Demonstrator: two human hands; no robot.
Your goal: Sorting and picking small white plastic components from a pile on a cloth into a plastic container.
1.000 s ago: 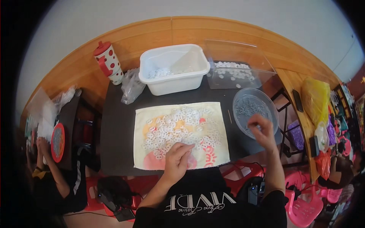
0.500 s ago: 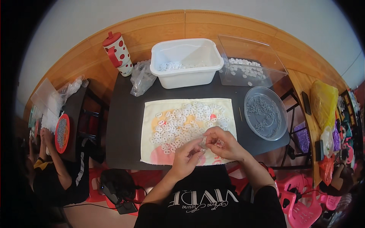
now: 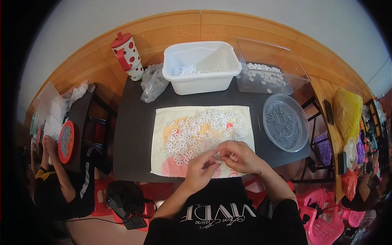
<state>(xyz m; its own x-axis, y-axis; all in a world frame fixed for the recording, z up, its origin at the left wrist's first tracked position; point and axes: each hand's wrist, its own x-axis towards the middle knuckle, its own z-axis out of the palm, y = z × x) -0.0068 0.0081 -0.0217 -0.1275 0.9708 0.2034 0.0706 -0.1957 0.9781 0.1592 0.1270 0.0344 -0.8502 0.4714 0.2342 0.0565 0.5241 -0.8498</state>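
- Bringing both hands together now: your right hand (image 3: 241, 157), which a second ago was over at the round grey dish (image 3: 285, 122) on the right of the frame, has come back to the middle and meets your left hand (image 3: 201, 168) at the near edge of the cloth (image 3: 163, 122).
- Fingertips of both hands pinch narrowly around one small white piece (image 3: 219, 161) held between them, low in the centre of the frame; whether anything from the dish is in that pinch too is too small to tell.
- That suggests you fetched a part and are now joining it to a ring, so the fine step is in hand.
- Most of the white rings (image 3: 204, 128) lie heaped on the upper half of the cloth, just beyond your knuckles, within easy reach.
- Right of the cloth a thin pin (image 3: 259, 123) lies on the dark table (image 3: 134, 134), between cloth and dish; mind it as you swing across.
- Upper centre, the white tub (image 3: 200, 67) and a clear tray (image 3: 271, 65) close off the far side.
- Open room lies on the bare table left of the cloth; its near edge runs just under your wrists.
- Another person works at a red dish (image 3: 65, 141) at far left, well apart.
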